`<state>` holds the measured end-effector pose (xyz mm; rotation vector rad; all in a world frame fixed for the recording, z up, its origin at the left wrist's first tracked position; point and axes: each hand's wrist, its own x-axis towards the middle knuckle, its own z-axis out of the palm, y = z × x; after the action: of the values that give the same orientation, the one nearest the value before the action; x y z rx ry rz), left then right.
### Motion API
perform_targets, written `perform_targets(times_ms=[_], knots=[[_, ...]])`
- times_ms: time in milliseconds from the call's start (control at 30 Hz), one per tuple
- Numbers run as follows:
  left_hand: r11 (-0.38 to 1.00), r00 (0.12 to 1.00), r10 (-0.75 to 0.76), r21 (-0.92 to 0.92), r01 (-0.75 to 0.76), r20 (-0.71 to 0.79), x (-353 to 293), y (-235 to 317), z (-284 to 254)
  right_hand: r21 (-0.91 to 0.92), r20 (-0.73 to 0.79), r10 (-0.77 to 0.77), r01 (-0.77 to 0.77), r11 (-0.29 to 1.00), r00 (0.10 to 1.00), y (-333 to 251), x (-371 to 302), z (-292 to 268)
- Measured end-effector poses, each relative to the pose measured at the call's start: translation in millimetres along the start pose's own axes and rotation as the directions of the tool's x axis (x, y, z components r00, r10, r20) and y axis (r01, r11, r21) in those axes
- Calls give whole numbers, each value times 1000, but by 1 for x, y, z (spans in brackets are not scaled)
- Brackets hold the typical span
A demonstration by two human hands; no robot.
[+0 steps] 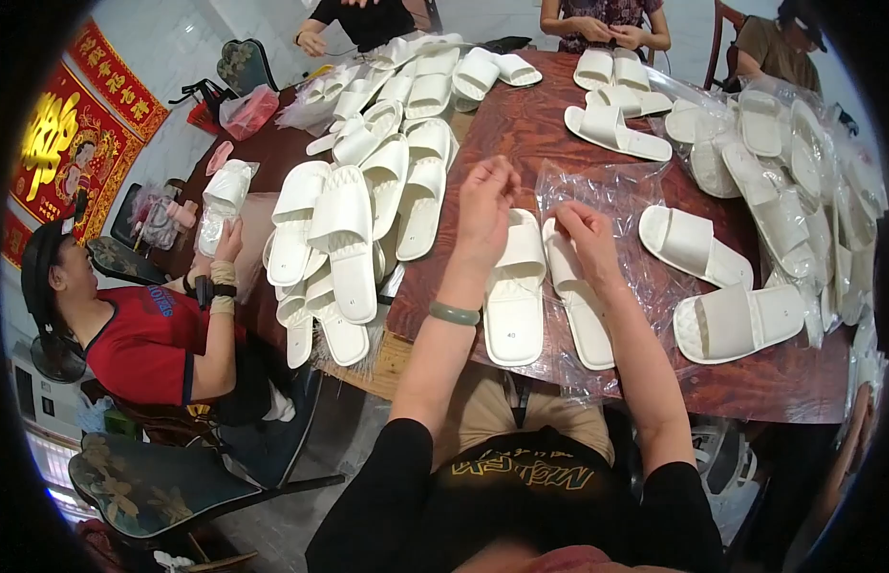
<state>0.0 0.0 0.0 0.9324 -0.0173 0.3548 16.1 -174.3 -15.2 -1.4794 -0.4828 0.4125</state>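
Two white slippers lie side by side in front of me, the left slipper (pixel 514 315) and the right slipper (pixel 583 320), toes away from me. A clear plastic bag (pixel 611 186) is spread around and beyond the right one. My left hand (pixel 490 191) is raised over the left slipper's toe end, its fingers curled together; whatever they hold cannot be made out. Beside the right slipper's toe, at the bag, my right hand (pixel 586 229) has its fingertips pinched. Whether it grips the bag or the slipper is unclear.
More slippers (pixel 721 320) lie to the right, with bagged slippers (pixel 779 205) piled beyond. A heap of slippers (pixel 344 220) stands to the left. A co-worker (pixel 148 325) at left holds a bagged slipper (pixel 226 196). Other people (pixel 607 21) work across the wooden table (pixel 492 115).
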Motion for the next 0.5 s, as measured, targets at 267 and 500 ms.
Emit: perform_targets(times_ms=[267, 500], knots=[[865, 903, 392, -403, -297, 174, -47, 130, 44, 146, -289, -189, 239, 960, 938, 2, -3, -28], [819, 158, 573, -559, -128, 804, -157, 191, 67, 234, -270, -17, 82, 969, 963, 8, 11, -36]])
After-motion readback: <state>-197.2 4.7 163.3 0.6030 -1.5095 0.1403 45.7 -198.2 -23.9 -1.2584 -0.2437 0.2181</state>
